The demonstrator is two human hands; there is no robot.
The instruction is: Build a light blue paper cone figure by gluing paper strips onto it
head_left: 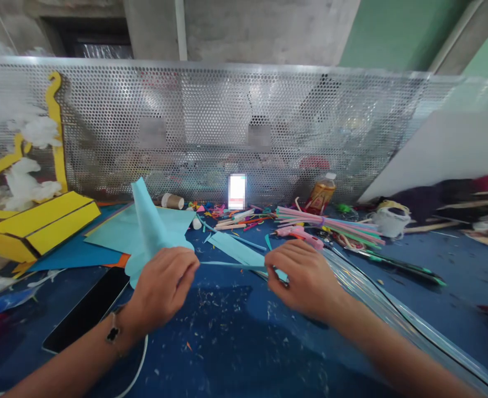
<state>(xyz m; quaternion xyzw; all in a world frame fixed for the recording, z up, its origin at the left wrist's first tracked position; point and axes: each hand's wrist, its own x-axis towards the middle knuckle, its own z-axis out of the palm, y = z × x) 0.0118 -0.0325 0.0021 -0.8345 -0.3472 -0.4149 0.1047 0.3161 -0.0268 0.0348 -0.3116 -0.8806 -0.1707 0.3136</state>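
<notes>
A thin light-blue paper strip (231, 266) stretches level between my two hands above the blue table. My left hand (164, 282) is closed, pinching the strip's left end between thumb and fingers. The other end is pinched in my right hand (299, 279), which partly hides it. Behind my left hand stands a light-blue paper piece with a tall cone (146, 218) and a scalloped base; whether the hand touches it, I cannot tell. Flat light-blue paper strips (235, 249) lie on the table just beyond the held strip.
On the left are a yellow box (45, 224) and a black-screened phone (88, 309). A lit phone (237, 191) leans on the perforated metal screen (210, 110). To the right lie a pink glue gun (299, 235), pastel sticks (330, 224), a bottle (321, 194) and a cutter knife (405, 265).
</notes>
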